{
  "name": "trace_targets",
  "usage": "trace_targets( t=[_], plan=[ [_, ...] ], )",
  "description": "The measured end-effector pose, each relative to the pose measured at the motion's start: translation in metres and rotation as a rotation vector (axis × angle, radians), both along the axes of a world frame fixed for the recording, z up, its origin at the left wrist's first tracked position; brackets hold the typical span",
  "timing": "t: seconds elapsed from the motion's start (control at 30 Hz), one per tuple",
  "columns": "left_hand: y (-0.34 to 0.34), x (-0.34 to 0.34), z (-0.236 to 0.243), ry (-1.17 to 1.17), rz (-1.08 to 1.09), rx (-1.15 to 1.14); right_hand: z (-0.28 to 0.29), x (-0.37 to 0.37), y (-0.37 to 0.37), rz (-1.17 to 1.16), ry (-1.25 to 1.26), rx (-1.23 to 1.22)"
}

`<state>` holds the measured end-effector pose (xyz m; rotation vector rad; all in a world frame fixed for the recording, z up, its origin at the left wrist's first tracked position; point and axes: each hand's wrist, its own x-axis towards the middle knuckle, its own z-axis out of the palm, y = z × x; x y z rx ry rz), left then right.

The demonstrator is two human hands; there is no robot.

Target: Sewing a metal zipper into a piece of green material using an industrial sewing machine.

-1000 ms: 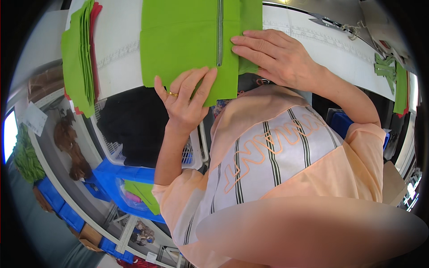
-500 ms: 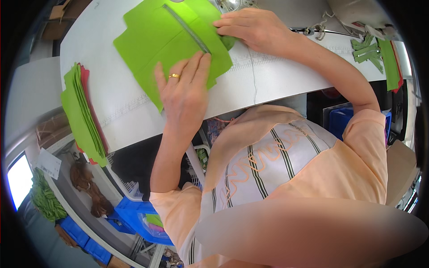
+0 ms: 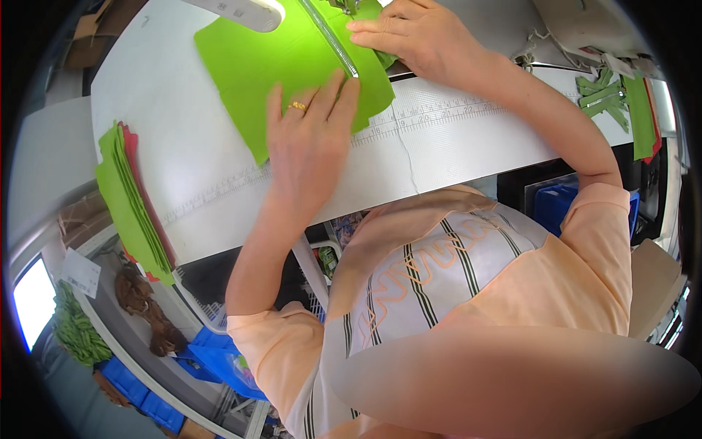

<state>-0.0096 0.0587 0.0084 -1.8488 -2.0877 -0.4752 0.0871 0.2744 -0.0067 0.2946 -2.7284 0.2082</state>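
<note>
A green fabric piece (image 3: 248, 80) lies flat on the white sewing table, with a silvery zipper (image 3: 333, 40) running along it. My left hand (image 3: 311, 139), wearing a gold ring, rests on the cloth with fingers stretched out and spread; its fingertips are at the zipper's near end. At the fabric's far right edge is my right hand (image 3: 420, 36), fingers extended beside the metal presser foot (image 3: 349, 6). Its thumb is hidden. The fabric's far edge runs out of view under the white sewing machine arm (image 3: 245, 11).
A stack of green and red fabric pieces (image 3: 135, 205) hangs over the table's left edge. Several green zippers (image 3: 603, 99) lie at the right, beside more green and red cloth (image 3: 641, 121). Ruler markings (image 3: 439, 113) cross the tabletop, and a loose thread (image 3: 406, 150) trails toward me.
The green fabric has slid away from me and slightly right, with my left hand following it. The white machine arm has come into view at the top. My right hand has barely moved.
</note>
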Motion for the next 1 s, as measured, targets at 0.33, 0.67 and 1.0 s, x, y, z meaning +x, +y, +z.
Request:
trace_targets(
  t=[0.33, 0.67, 1.0],
  plan=[
    [0.024, -0.003, -0.008, 0.015, -0.073, 0.053, 0.006, 0.027, 0.005, -0.124, 0.095, 0.139],
    [0.03, -0.015, -0.009, 0.064, -0.038, -0.054, 0.02, 0.031, 0.023, -0.139, -0.042, 0.099],
    [0.018, -0.01, -0.005, -0.11, -0.068, -0.042, 0.026, 0.134, 0.043, -0.306, -0.105, -0.117]
  ],
)
